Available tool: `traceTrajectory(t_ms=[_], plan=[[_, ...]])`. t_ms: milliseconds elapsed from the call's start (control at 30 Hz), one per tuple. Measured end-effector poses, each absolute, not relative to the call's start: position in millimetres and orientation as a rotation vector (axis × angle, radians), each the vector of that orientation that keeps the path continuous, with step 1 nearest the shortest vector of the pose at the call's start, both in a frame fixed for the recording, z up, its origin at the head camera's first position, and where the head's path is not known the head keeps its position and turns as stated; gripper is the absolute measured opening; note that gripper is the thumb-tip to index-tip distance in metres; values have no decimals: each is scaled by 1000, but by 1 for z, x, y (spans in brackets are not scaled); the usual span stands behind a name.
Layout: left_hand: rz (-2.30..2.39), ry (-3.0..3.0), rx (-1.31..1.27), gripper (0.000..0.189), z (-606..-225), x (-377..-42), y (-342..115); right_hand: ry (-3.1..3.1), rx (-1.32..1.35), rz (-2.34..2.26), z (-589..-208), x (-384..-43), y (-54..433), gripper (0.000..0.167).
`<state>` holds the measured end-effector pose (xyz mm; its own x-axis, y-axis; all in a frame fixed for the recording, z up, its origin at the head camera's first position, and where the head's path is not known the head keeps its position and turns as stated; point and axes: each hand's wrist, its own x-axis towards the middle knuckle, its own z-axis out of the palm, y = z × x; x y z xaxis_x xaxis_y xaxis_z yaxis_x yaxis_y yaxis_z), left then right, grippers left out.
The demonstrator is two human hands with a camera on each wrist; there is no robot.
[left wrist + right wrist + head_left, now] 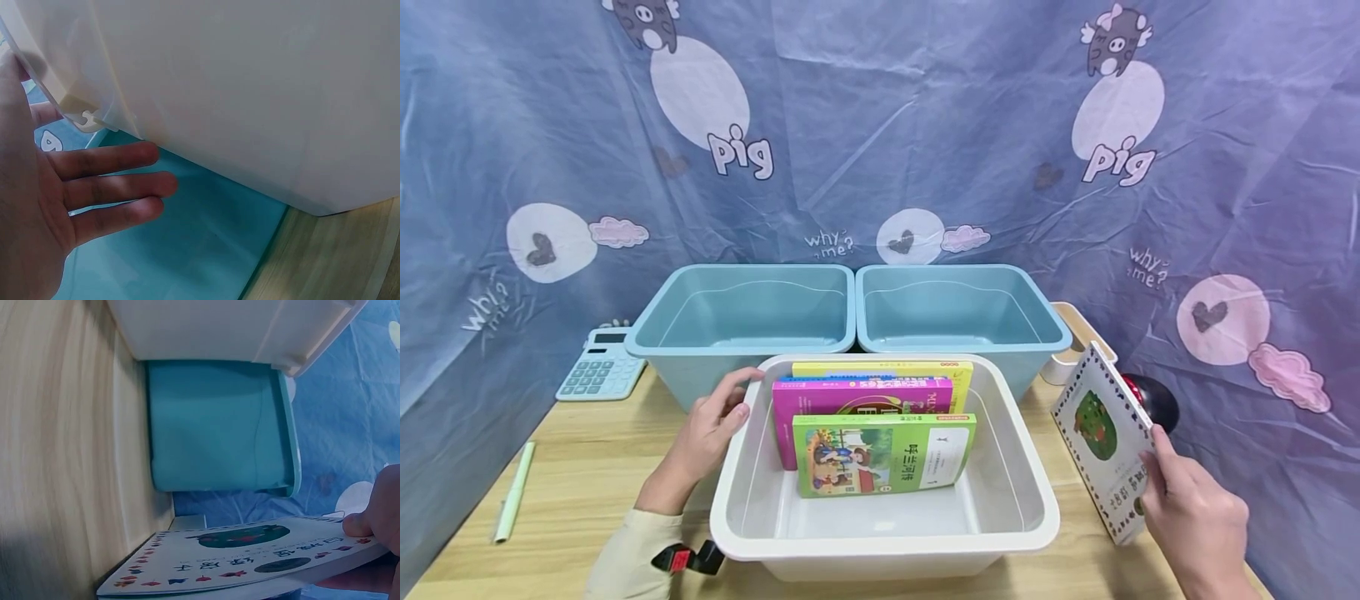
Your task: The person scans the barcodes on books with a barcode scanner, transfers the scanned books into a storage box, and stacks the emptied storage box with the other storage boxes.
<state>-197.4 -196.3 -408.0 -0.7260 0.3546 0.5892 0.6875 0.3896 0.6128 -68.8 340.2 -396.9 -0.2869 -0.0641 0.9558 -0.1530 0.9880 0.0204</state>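
A: Hands first. Go.
B: Right hand (pixel 1198 508) grasps the white picture book (pixel 1108 450) by one edge, thumb on the cover, fingers behind. Left hand (pixel 700 437) grips the white bin (pixel 883 546) at its left rim, near the far-left corner.

A: Where's the book?
B: Right of the bin, toward the tabletop's (pixel 610 467) right edge, tilted. Can't tell whether its lower edge touches wood.

A: Handling it well?
B: My call: keep that pinch firm, level the book before it goes over any rim, and keep the left hand bracing the bin.

A: Pose?
B: Left forearm comes up along the bin's left side; three fingers stretch loose outside the wall. Right hand comes in from the near-right corner.

A: Further out?
B: In the bin, front to back: green book (pixel 880 457), magenta book (pixel 808 402), bit of blue, yellow book (pixel 961 392). Behind, two teal bins side by side, left (pixel 692 367) and right (pixel 1033 358). Calculator (pixel 597 367) far left, green pen (pixel 515 492) by the left edge. Black-and-red object (pixel 1157 404) behind the picture book, partly hidden.
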Motion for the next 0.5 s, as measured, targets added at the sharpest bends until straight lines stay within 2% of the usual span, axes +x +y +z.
traceTrajectory(t_ms=[267, 500], plan=[[-1276, -2291, -907, 41, -409, -197, -196, -1885, 164, 98, -400, -70, 339, 40], [-1275, -2292, -902, 41, -407, -197, -196, -1972, 158, 221, -402, -71, 329, 56]])
